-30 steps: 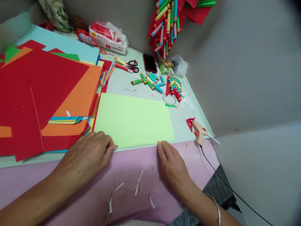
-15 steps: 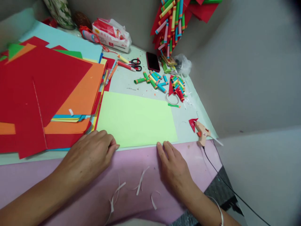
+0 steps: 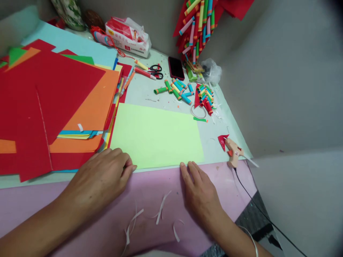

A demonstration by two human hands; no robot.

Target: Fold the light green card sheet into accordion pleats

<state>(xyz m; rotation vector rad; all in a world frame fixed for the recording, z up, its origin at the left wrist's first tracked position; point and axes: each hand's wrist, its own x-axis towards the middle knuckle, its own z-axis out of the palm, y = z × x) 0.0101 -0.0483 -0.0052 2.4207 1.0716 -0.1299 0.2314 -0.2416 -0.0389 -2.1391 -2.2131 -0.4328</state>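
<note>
Desk (image 3: 146,87) covered in pale green, its right side narrowed towards the near corner. A pink surface (image 3: 227,189) is spread along the near side, with curled white strips (image 3: 161,208) scattered on it at lower center. Plain grey wall (image 3: 289,92) at right; patch of dark floor (image 3: 248,212) at lower right. Stacked red, orange and blue sheets (image 3: 72,82) are piled across the left of the frame. Tissue pack (image 3: 128,37), black-handled scissors (image 3: 156,71) and phone (image 3: 176,68) are set out along the top; small colored paper tubes (image 3: 177,89) are strewn below the phone. A glue gun (image 3: 234,151) is laid at the desk's right corner, its cord run off to lower right.

Yellow-green sheet (image 3: 157,137): center of frame, laid flat on the desk beside the stack, near edge almost in line with the desk edge. Plain, evenly colored, four-sided; no print or crease made out.

Left hand (image 3: 107,173): fingers curled, thumb tip brought to the sheet's near left corner; whether paper is caught in the grip cannot be told. Right hand (image 3: 200,189): grip released, fingers extended, fingertips rested at the near edge, right of center.
</note>
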